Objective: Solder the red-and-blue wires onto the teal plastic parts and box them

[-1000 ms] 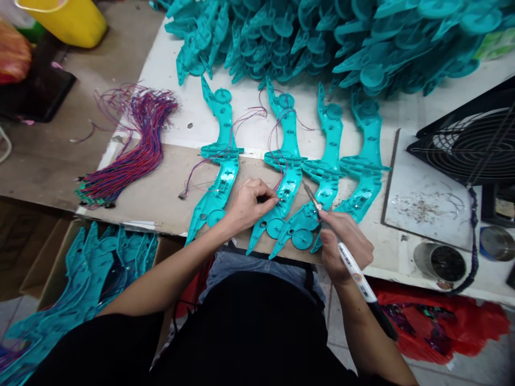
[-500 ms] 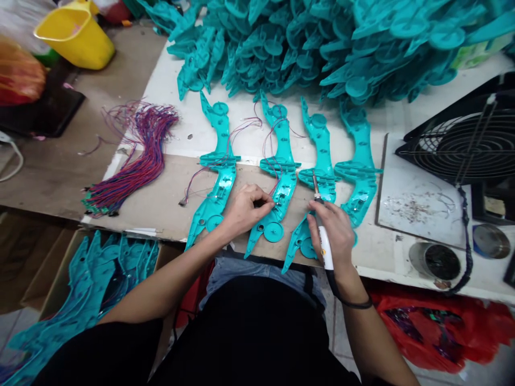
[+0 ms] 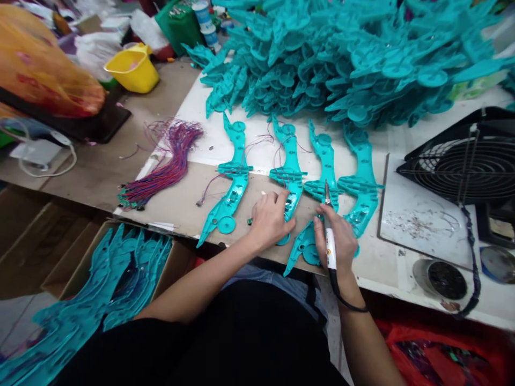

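Several teal plastic bow-shaped half shells lie in a row on the table. My left hand (image 3: 270,221) rests over the lower part of the second shell (image 3: 290,155), its fingers apart and thumb stretched to the right. Beside that hand is a small green piece (image 3: 250,221). Held in my right hand (image 3: 340,233) is a soldering iron (image 3: 330,246) with a white handle, its tip over the third shell (image 3: 325,155). Thin red and blue wires run on the first shell (image 3: 237,155) and the second. The fourth shell (image 3: 364,171) lies to the right.
A big heap of teal shells (image 3: 341,59) fills the back. A bundle of wires (image 3: 164,171) lies left. At right stand a black fan (image 3: 454,155), a metal plate (image 3: 422,214) and a round tin (image 3: 446,279). A carton of shells (image 3: 129,262) is at lower left.
My left hand has gone from a pinch at the second shell to lying spread over it. My right hand keeps the soldering iron over the third shell. The view has shifted left.
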